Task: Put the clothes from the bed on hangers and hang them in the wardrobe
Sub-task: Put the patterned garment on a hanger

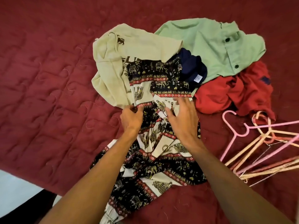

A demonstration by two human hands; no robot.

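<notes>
A black, white and red elephant-print garment (155, 160) lies stretched down the middle of the bed. My left hand (131, 118) pinches a fold of it at its left edge. My right hand (182, 120) hovers over or touches the same garment with spread, straight fingers. Behind it lie a cream T-shirt (113, 67) with dark print, a navy garment (192, 68), a light green buttoned shirt (210, 46) and a red garment (229, 92). A heap of pink and tan hangers (258, 146) lies to the right.
The bed has a dark red quilted cover (48, 78) that fills most of the view. Its corner edge runs along the lower left, with pale floor (17, 194) below it. No wardrobe is in view.
</notes>
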